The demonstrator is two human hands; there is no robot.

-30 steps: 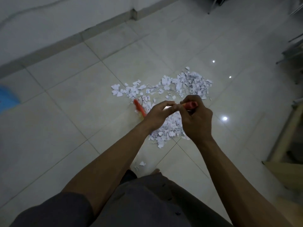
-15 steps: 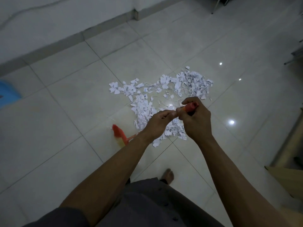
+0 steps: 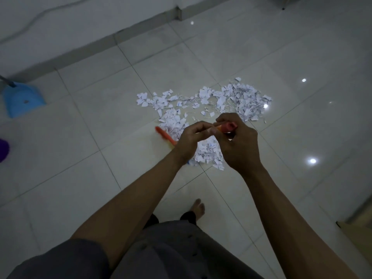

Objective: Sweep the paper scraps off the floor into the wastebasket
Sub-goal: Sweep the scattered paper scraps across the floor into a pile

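White paper scraps [image 3: 237, 97] lie heaped on the tiled floor in front of me. Both hands hold an orange broom by its handle top [image 3: 228, 126]. My right hand [image 3: 239, 143] grips the handle's end. Just left of it, my left hand [image 3: 191, 139] curls its fingers round the shaft. The broom's orange head [image 3: 164, 134] shows blurred at the left edge of the lower scrap pile. A blue dustpan [image 3: 21, 98] stands at the far left near the wall. No wastebasket is in view.
A wall with a grey skirting [image 3: 86, 51] runs along the back. A purple object [image 3: 4, 150] pokes in at the left edge. A wooden furniture edge [image 3: 356, 224] is at the lower right. My bare foot [image 3: 198, 208] stands behind the pile.
The broom head swung out to the left, away from the pile, then came back to its left edge. The view shifted right, bringing the blue dustpan into sight.
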